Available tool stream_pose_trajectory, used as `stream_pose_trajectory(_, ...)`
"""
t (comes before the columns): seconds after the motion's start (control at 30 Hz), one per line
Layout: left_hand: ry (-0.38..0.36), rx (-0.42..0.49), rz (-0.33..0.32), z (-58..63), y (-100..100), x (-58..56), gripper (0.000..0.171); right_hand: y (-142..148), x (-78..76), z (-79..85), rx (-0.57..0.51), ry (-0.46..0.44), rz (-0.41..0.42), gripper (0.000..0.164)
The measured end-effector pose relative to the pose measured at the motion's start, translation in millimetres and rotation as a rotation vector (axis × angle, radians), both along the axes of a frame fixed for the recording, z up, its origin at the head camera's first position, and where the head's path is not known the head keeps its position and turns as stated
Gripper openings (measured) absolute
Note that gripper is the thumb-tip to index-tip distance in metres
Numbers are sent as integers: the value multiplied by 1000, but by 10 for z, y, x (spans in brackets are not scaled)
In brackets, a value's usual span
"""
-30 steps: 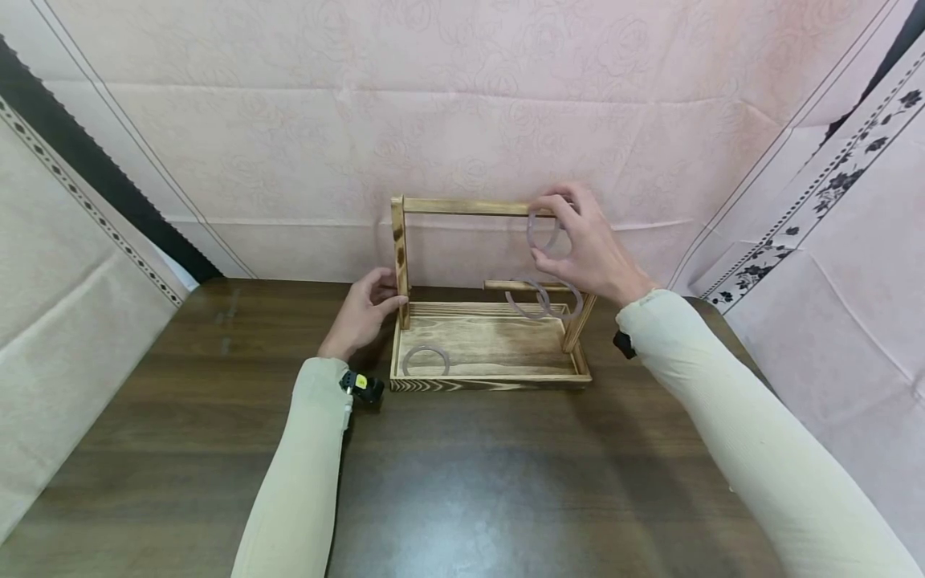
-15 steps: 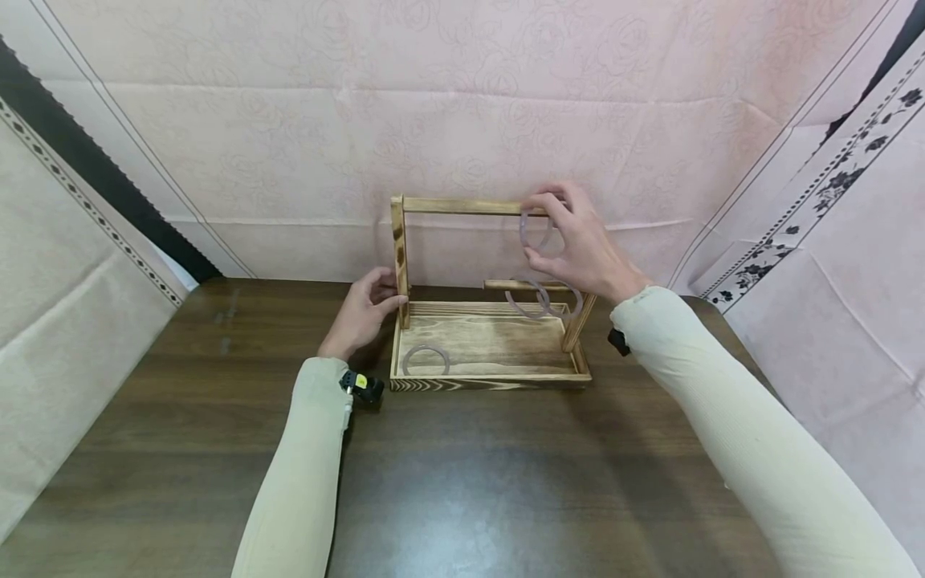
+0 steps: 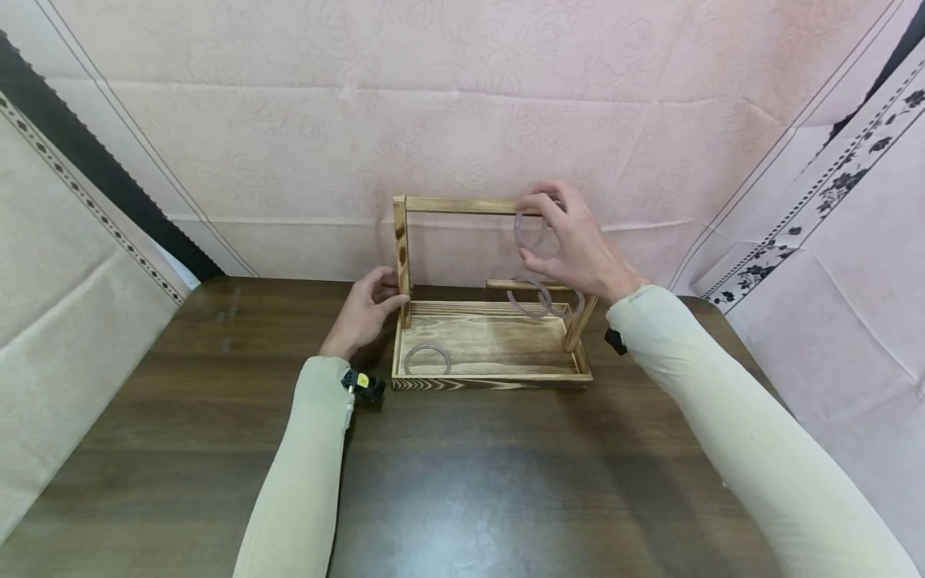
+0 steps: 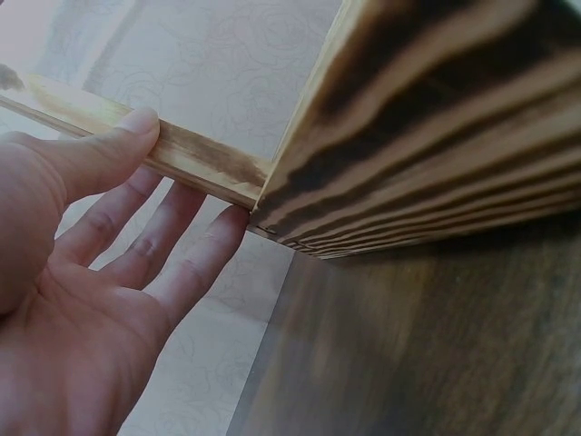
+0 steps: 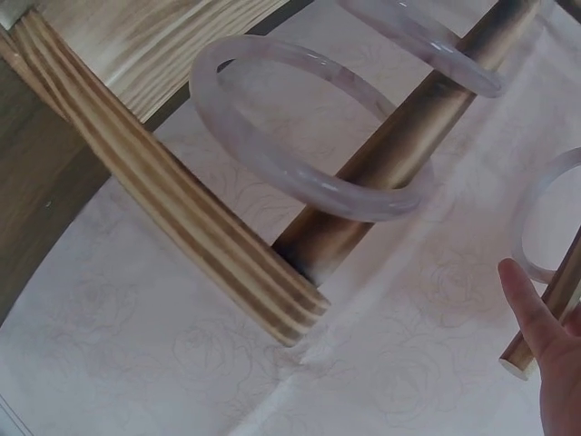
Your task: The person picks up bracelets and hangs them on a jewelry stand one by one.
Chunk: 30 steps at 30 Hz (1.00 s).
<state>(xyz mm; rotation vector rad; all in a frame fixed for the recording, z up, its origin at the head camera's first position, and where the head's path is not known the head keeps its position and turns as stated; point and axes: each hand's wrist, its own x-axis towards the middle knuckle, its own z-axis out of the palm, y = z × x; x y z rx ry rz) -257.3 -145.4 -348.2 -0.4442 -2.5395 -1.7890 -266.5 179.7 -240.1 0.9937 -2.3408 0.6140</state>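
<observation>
A wooden display stand (image 3: pixel 491 383) has a tray base, an upper rod (image 3: pixel 462 206) and a lower rod (image 3: pixel 502 284). My left hand (image 3: pixel 365 315) holds its left post (image 4: pixel 204 156), thumb on one face and fingers behind. Up at the right end of the upper rod, my right hand (image 3: pixel 578 245) pinches a pale lilac bangle (image 3: pixel 518 230) between thumb and fingers. The right wrist view shows that bangle (image 5: pixel 521 227) around the rod near its free end. Two similar bangles hang on the lower rod, one (image 5: pixel 272 173) nearer its post and another (image 5: pixel 427 44) farther along.
One more bangle (image 3: pixel 407 363) lies in the tray's front left corner. The stand sits on a dark wooden table (image 3: pixel 462 474), near its back edge. Pale patterned cloth (image 3: pixel 462 120) hangs behind, with more cloth at both sides.
My right hand has shifted slightly left along the upper rod, taking the bangle with it. The left hand and the stand have stayed in place.
</observation>
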Motion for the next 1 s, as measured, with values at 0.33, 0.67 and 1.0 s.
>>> stream_pose_trajectory(0.33, 9, -7, 4, -3, 15, -3, 36, -37, 11, 2, 28, 7, 0, 52)
stream_pose_trajectory(0.67, 15, -13, 6, -114, -17, -97, 36, -128, 8, 3, 46, 25, 2, 50)
stream_pose_trajectory(1.0, 52, -5, 11, -302, -65, -238, 36, -236, 11, -3, 59, -2, -22, 50)
